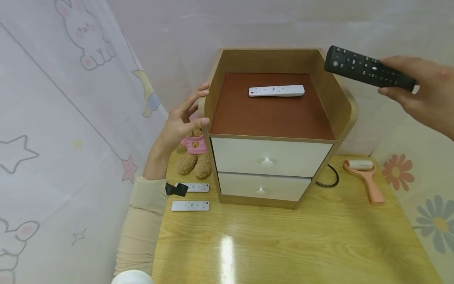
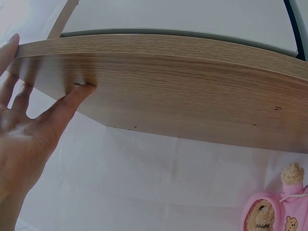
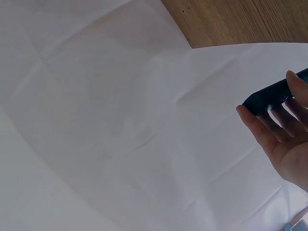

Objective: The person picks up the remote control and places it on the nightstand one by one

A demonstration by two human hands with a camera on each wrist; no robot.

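In the head view my right hand grips a black remote control by its near end, up in the air to the right of a small wooden cabinet. The right wrist view shows this remote between thumb and fingers. My left hand touches the cabinet's left side near the top; in the left wrist view its thumb presses the wooden panel and its other fingers reach the edge. A white remote control lies on the cabinet's brown top.
Two white remotes lie on the table left of the cabinet, near a teddy bear in pink. At right are a black toothed hairband and an orange-handled lint roller. Both drawers are closed.
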